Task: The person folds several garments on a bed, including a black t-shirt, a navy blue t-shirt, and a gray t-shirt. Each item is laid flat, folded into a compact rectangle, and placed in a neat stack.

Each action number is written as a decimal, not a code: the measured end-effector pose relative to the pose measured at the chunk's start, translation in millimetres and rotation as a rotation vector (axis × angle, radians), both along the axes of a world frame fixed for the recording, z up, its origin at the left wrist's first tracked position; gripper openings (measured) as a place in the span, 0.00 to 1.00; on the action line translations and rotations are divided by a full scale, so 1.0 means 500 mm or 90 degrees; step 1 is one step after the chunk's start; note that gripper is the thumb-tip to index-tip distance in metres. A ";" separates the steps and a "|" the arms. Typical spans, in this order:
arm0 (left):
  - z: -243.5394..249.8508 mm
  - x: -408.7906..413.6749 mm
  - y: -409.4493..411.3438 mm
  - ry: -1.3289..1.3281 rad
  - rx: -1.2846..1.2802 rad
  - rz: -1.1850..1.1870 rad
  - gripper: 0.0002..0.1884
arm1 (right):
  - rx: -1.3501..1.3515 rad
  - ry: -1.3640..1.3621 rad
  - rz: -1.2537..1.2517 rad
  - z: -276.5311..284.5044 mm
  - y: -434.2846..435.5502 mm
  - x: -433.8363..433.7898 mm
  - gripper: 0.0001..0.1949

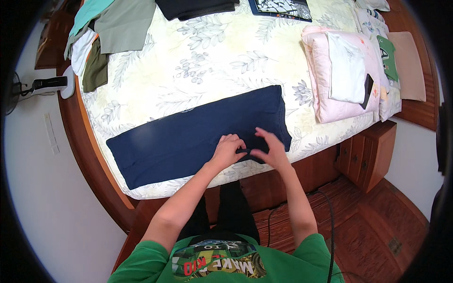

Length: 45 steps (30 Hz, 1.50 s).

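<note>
A navy blue garment, folded into a long strip, lies slantwise on the bed in front of me. Near its close edge my left hand pinches a small raised fold of the cloth between thumb and fingers. Just to the right, my right hand is over the garment with thumb and fingers spread. The right thumb tip comes close to the raised fold; whether it touches is unclear. The garment's right end, with a seam, reaches past the right hand.
The bed has a leaf-patterned sheet. Loose clothes lie far left; folded black clothing and a printed garment lie at the back. On the right, a pink quilt bears a white garment. A wooden nightstand stands beside the bed.
</note>
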<state>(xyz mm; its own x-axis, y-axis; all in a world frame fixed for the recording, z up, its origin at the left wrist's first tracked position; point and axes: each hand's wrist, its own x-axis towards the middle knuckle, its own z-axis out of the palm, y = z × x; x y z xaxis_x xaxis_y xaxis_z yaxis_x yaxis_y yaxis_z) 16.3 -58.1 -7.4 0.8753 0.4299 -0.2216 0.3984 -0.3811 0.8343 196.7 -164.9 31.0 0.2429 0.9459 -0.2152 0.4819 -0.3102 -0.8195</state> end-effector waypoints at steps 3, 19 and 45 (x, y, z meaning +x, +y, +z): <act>0.017 -0.004 0.007 -0.091 -0.072 0.034 0.12 | -0.022 -0.058 0.101 -0.009 -0.036 -0.014 0.36; -0.061 0.023 0.100 -0.051 -0.397 0.612 0.16 | -0.031 0.243 -0.415 -0.150 0.112 0.091 0.11; -0.066 0.022 0.063 0.100 0.100 0.556 0.11 | -0.081 -0.539 -0.337 -0.154 0.158 0.027 0.14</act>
<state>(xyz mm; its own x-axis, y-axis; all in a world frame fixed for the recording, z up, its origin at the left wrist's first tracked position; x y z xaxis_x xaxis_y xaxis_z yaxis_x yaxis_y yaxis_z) 27.5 -26.6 -40.5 0.1867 0.9632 -0.1936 0.7046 0.0061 0.7095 210.2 -85.8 -46.0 0.7452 0.6539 0.1310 0.6652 -0.7147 -0.2163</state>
